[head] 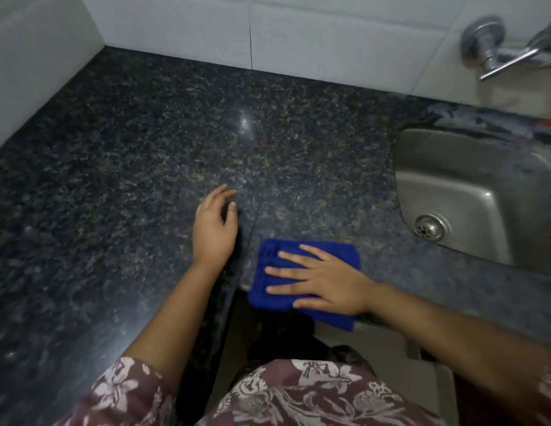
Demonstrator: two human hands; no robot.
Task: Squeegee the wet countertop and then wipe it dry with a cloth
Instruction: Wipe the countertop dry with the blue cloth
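Note:
A dark speckled granite countertop (139, 155) runs in an L shape around an inner corner. On its front edge lies a folded blue cloth (269, 290), partly hanging over the edge. My right hand (323, 281) lies flat on the cloth with fingers spread, pressing it to the stone. To the left of the cloth, my left hand (214, 229) rests on the countertop, empty, with its fingers loosely apart. No squeegee is in view.
A steel sink (483, 192) with a drain (431, 227) is set into the counter at the right. A chrome tap (498, 50) sticks out of the white tiled wall (314, 32) above it. A red object (548, 126) shows behind the sink. The floor lies below the counter edge.

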